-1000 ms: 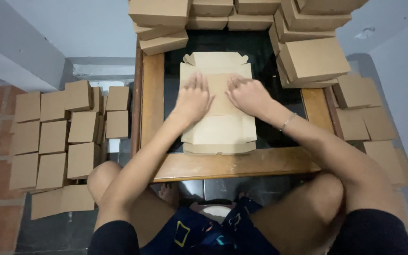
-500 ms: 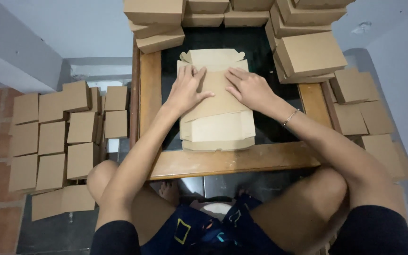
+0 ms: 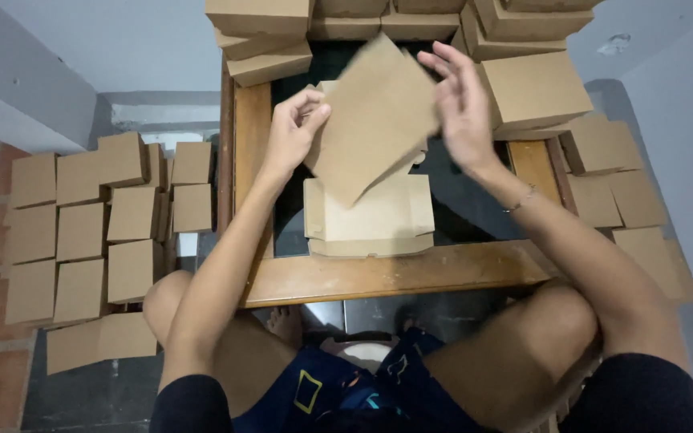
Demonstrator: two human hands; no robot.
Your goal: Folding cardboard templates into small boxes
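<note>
**Cardboard blank up in both hands**

Brown flat cardboard box blank [image 3: 374, 116] is lifted off the table and tilted on a corner, a bit motion-blurred. Left hand [image 3: 292, 132] pinches its left edge, thumb in front and fingers curled behind. Right hand [image 3: 460, 104] is at the opposite edge with fingers spread open, palm against the sheet; can't tell if it's really gripping. Right under the grip sits a stack of flat blanks [image 3: 369, 216] on the dark glass of a wooden-framed table [image 3: 395, 273]. Just past the hands, folded cardboard boxes [image 3: 531, 88] are piled along the far edge. Off beyond the left hand, more closed boxes [image 3: 82, 232] sit in rows on the floor.
</note>
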